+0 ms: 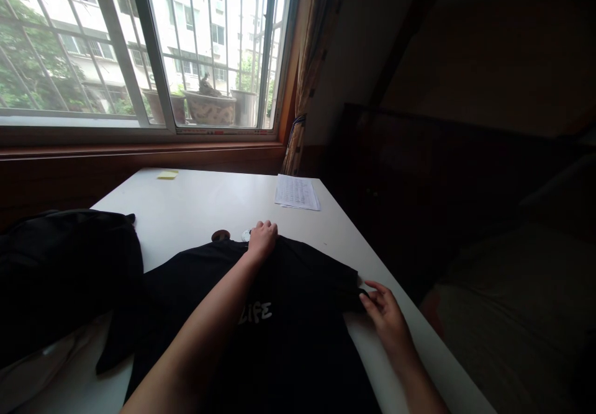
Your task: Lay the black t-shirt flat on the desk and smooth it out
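"Across the white table [209, 197], how far had things got?"

"Well along with the spreading, I'd have judged. The black T-shirt [298, 346] lay front up at the near middle, collar to the far side, white LIFE lettering [256, 312] showing."

"And the hands?"

"The right hand [384, 308] pinched the edge of the right sleeve [347, 293] between thumb and fingers. The left hand [263, 239] was curled over by the collar; I couldn't tell whether it gripped cloth or only pressed down."

"What was left, then?"

"I saw no fold across the body. The left sleeve [121, 333] lay beside the dark bundle [69, 265] with no hand on it, so the right sleeve seemed the part being dealt with."

"Anything close by?"

"Two round things, a brown one [221, 235] and a white one [246, 235], sat just beyond the collar. The written sheets [298, 192] lay well apart, far right."
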The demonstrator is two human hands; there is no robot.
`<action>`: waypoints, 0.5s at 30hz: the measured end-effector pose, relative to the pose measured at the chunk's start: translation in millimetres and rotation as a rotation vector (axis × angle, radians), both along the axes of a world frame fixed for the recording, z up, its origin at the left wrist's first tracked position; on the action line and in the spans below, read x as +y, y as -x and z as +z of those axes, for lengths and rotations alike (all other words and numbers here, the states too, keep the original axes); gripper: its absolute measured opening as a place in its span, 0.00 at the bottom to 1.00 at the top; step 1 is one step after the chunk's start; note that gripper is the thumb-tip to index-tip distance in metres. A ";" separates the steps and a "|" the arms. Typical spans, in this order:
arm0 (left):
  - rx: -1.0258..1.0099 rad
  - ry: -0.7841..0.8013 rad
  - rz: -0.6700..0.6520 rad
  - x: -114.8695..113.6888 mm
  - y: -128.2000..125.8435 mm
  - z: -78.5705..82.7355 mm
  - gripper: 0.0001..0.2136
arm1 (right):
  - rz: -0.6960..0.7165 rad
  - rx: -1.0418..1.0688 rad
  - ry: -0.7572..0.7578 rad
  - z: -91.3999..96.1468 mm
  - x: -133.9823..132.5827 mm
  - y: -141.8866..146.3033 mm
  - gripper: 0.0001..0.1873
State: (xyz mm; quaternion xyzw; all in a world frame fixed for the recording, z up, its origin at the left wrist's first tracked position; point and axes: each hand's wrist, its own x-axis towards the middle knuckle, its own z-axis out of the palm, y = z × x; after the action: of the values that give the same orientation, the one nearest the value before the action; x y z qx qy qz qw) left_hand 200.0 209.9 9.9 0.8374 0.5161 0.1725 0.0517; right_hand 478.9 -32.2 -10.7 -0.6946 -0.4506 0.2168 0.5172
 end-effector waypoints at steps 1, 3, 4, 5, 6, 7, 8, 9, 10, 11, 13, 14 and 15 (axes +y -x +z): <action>-0.002 -0.006 0.000 -1.0 0.3 0.3 0.07 | -0.022 -0.007 -0.011 -1.8 1.3 -1.6 0.28; -0.008 -0.020 -0.006 -3.5 0.5 1.8 0.08 | -0.059 -0.069 0.015 -3.2 2.9 -1.3 0.26; -0.011 -0.027 -0.012 -5.0 0.5 3.2 0.08 | -0.074 -0.117 0.038 -2.7 3.1 0.6 0.25; -0.014 -0.036 -0.019 -6.7 0.5 5.0 0.08 | -0.085 -0.167 0.058 -1.5 2.8 3.4 0.24; -0.016 -0.045 -0.030 -8.7 0.6 7.4 0.08 | -0.087 -0.216 0.065 0.2 2.1 6.6 0.22; -0.019 -0.057 -0.047 -11.2 1.0 10.0 0.09 | -0.078 -0.257 0.061 2.4 0.9 10.0 0.20; -0.022 -0.069 -0.068 -14.2 1.8 12.9 0.09 | -0.063 -0.290 0.052 4.7 -0.6 13.1 0.17; -0.025 -0.082 -0.096 -17.9 3.0 15.9 0.10 | -0.045 -0.317 0.045 7.1 -2.3 15.6 0.15; -0.027 -0.096 -0.128 -22.3 4.9 18.6 0.10 | -0.023 -0.345 0.048 9.6 -4.0 17.2 0.13; -0.028 -0.107 -0.164 -27.3 7.5 20.8 0.11 | 0.000 -0.378 0.066 12.0 -5.6 17.8 0.12; -0.024 -0.121 -0.242 -38.8 14.6 23.0 0.11 | 0.041 -0.459 0.133 17.0 -7.2 16.0 0.10; -0.019 -0.123 -0.279 -45.1 19.0 22.6 0.10 | 0.057 -0.503 0.159 19.7 -6.6 14.2 0.09; -0.012 -0.123 -0.313 -51.6 23.8 21.1 0.10 | 0.066 -0.542 0.164 22.8 -4.9 12.4 0.08</action>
State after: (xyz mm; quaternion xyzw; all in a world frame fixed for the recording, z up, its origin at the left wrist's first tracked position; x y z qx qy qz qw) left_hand 176.1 158.3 31.0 0.9081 0.3674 0.1988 0.0298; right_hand 466.5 -37.1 12.0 -0.7516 -0.5758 0.0755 0.3127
